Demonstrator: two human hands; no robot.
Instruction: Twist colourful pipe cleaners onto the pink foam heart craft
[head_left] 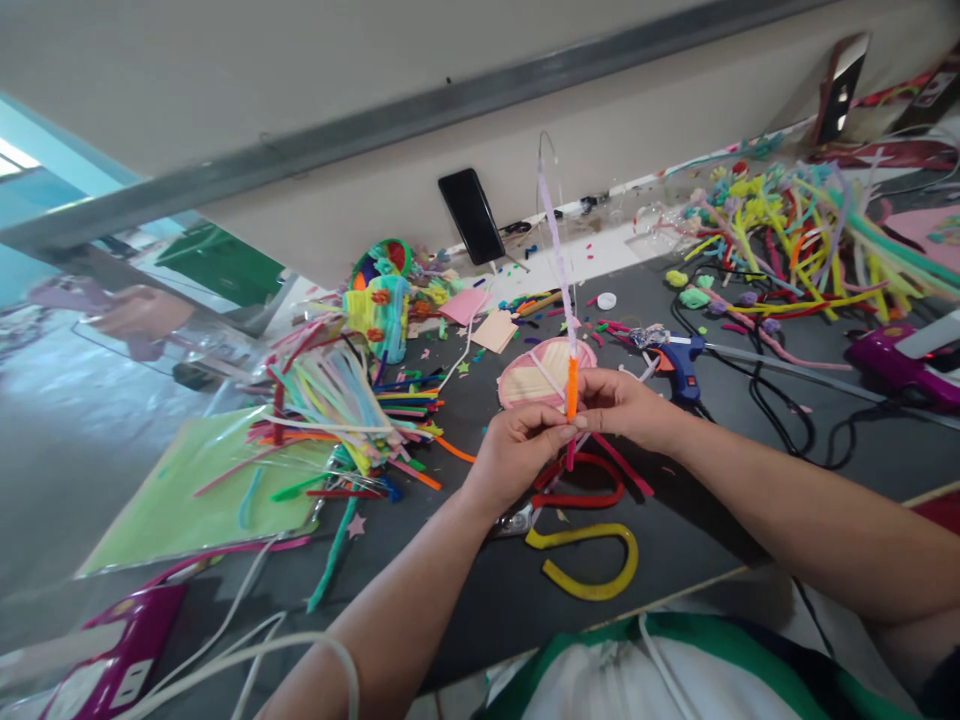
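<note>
In front of me, both hands pinch an upright wire wrapped in pipe cleaner, with a pale purple stretch (556, 250) above an orange stretch (572, 385). A thin bare wire loops at its top, and magenta ends hang below my fingers. My left hand (525, 445) grips the lower orange part, fingers closed. My right hand (619, 408) pinches it from the other side, partly hiding it. Behind them lies a pink-rimmed oval piece (525, 380) with a cream middle. Below are a red looped handle (619, 490) and a yellow curved handle (632, 560), apparently of a cutting tool.
Pipe cleaners lie bundled at left (330, 390) and heaped at right (810, 240). A blue glue gun (681, 365) with black cords rests to the right. A phone (471, 215) leans on the wall. Purple devices (124, 650) stand at both sides; a white cable crosses lower left.
</note>
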